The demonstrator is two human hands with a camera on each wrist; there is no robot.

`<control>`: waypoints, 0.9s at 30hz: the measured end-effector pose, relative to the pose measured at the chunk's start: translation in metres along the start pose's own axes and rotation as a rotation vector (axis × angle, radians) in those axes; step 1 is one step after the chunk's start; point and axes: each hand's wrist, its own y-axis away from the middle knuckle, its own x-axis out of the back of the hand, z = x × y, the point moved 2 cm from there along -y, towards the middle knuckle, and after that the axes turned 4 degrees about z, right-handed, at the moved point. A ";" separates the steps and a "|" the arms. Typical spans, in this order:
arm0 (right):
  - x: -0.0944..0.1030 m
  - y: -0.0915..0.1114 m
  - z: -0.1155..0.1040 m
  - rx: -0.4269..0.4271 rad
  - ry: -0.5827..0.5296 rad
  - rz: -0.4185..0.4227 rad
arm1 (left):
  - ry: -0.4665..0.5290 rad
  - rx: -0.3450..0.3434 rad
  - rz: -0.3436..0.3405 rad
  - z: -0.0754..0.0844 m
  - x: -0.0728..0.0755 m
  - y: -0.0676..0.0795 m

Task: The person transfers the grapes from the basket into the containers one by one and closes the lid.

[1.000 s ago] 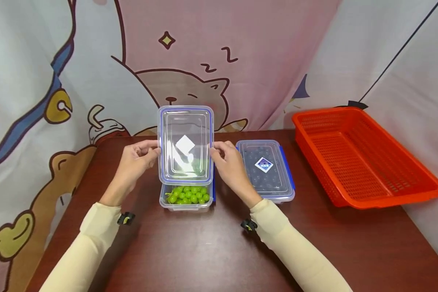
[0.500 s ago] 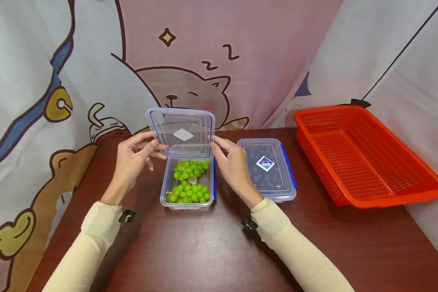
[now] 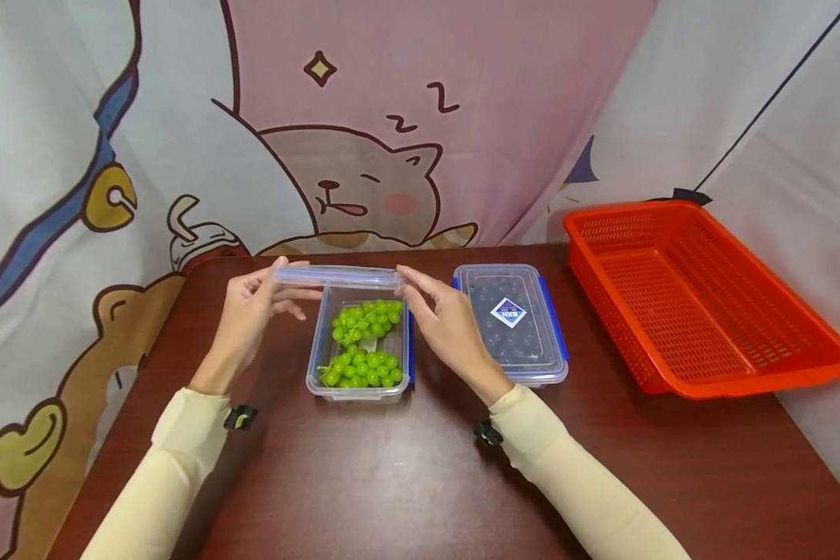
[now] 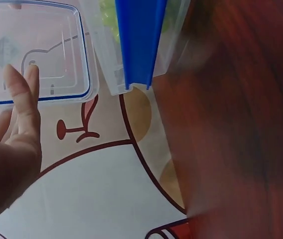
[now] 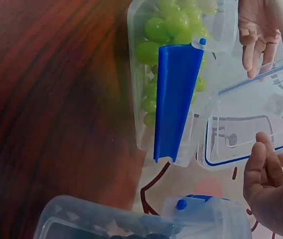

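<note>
A clear lid with a blue seal [image 3: 339,276] appears nearly edge-on over the far end of a clear food container [image 3: 313,365]. My left hand [image 3: 248,307] pinches its left edge, thumb on top and the other fingers spread out below. On the opposite edge, my right hand [image 3: 444,315] grips the right corner between thumb and fingers. Green grapes [image 3: 364,369] lie in two bunches inside the uncovered container. Its blue side clip [image 5: 176,104] hangs down in the right wrist view. The left wrist view has the lid [image 4: 57,59] beside the container, fingertips overlapping it.
To the right stands a lidded container [image 3: 511,350] of dark round fruit, with a diamond label. Beyond it, a red perforated plastic basket [image 3: 763,381] sits near the table's right side. A printed curtain [image 3: 518,93] hangs behind the brown table [image 3: 392,482].
The lid has tipped from upright, facing me, to nearly flat and edge-on, uncovering the grapes. Both hands have stayed at its sides; the left fingers have spread.
</note>
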 end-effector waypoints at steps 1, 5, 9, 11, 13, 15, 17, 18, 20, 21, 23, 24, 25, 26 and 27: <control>0.000 0.001 0.000 -0.007 0.004 -0.006 | 0.000 0.020 -0.002 -0.001 0.002 0.001; -0.002 0.003 0.003 -0.056 0.036 -0.010 | -0.058 0.072 -0.046 -0.005 0.007 0.005; -0.004 0.004 0.005 -0.088 0.040 -0.025 | -0.172 0.082 -0.102 -0.007 0.010 0.008; -0.004 0.004 0.005 -0.095 0.035 -0.036 | -0.216 0.101 -0.123 -0.009 0.012 0.010; -0.005 0.005 0.006 -0.103 0.026 -0.053 | -0.243 0.129 -0.151 -0.012 0.012 0.012; -0.006 0.007 0.006 -0.108 0.024 -0.082 | -0.269 0.150 -0.177 -0.015 0.011 0.013; -0.008 0.008 0.006 -0.112 0.031 -0.116 | -0.291 0.158 -0.199 -0.018 0.010 0.014; -0.010 0.009 0.006 -0.111 0.043 -0.134 | -0.307 0.155 -0.206 -0.019 0.009 0.015; -0.012 0.010 0.007 -0.106 0.081 -0.173 | -0.362 0.136 -0.217 -0.022 0.007 0.017; -0.014 0.010 0.007 -0.105 0.100 -0.190 | -0.392 0.123 -0.221 -0.023 0.006 0.018; -0.016 0.012 0.009 -0.110 0.140 -0.225 | -0.463 0.094 -0.228 -0.025 0.004 0.020; -0.017 0.013 0.010 -0.118 0.158 -0.244 | -0.503 0.082 -0.230 -0.026 0.002 0.021; -0.017 0.014 0.011 -0.126 0.176 -0.258 | -0.536 0.075 -0.233 -0.027 0.001 0.022; -0.018 0.015 0.011 -0.134 0.192 -0.269 | -0.565 0.067 -0.235 -0.028 0.000 0.023; -0.018 0.016 0.011 -0.144 0.205 -0.278 | -0.592 0.059 -0.238 -0.029 -0.001 0.024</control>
